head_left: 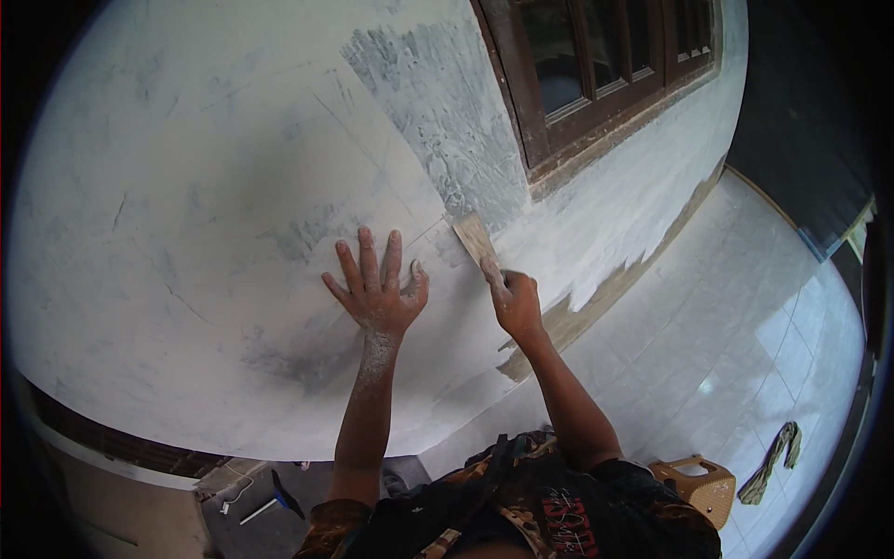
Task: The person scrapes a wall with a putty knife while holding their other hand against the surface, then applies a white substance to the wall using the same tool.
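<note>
My left hand (379, 293) is spread out against the white wall (233, 177), fingers apart and dusted with pale powder. To its right, my right hand (517, 303) grips a putty knife (477, 240), its thumb along the blade and the handle hidden in the fist. The wide, pale-smeared blade points up and left, its edge at the wall near the lower end of a grey, streaky patch (438, 112). Around both hands the wall is smeared with white, with darker grey smudges and thin scratches.
A brown wooden window frame (577, 112) is set in the wall at the upper right. Bare brownish wall (577, 321) runs along the base above the tiled floor (689, 307). An orange-brown plastic stool (703, 489) and a crumpled cloth (771, 464) sit at the lower right; a squeegee-like tool (279, 500) lies lower left.
</note>
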Action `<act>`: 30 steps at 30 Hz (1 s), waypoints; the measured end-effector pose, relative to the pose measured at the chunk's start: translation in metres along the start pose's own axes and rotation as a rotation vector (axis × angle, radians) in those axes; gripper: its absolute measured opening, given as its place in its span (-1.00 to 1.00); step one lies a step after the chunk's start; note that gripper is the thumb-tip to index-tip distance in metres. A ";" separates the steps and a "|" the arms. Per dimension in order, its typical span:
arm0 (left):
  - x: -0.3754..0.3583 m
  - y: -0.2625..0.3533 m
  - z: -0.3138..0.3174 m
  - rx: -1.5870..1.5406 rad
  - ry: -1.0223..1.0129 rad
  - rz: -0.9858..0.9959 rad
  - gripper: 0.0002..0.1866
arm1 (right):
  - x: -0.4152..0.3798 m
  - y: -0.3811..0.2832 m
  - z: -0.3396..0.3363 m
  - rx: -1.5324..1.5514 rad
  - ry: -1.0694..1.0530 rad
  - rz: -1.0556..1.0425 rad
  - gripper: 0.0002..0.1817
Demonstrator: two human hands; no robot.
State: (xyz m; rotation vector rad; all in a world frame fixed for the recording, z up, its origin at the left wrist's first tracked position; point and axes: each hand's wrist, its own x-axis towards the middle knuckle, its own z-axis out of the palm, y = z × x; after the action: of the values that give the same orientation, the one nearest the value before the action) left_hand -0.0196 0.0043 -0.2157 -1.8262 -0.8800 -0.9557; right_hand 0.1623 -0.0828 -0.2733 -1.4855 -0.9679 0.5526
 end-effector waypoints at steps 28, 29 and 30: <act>-0.003 -0.001 -0.001 0.000 -0.015 0.013 -0.37 | 0.000 -0.001 0.011 0.032 -0.016 -0.049 -0.25; -0.002 -0.001 0.000 -0.007 -0.008 0.009 -0.37 | -0.002 0.004 0.013 0.034 -0.016 -0.056 -0.25; -0.002 -0.001 0.000 -0.005 -0.006 0.008 -0.37 | -0.009 0.010 0.014 0.039 -0.023 0.000 -0.26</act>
State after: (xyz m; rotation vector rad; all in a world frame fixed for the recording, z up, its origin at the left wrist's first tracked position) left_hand -0.0215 0.0046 -0.2167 -1.8364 -0.8744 -0.9485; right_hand 0.1485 -0.0817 -0.2875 -1.4474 -0.9698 0.5868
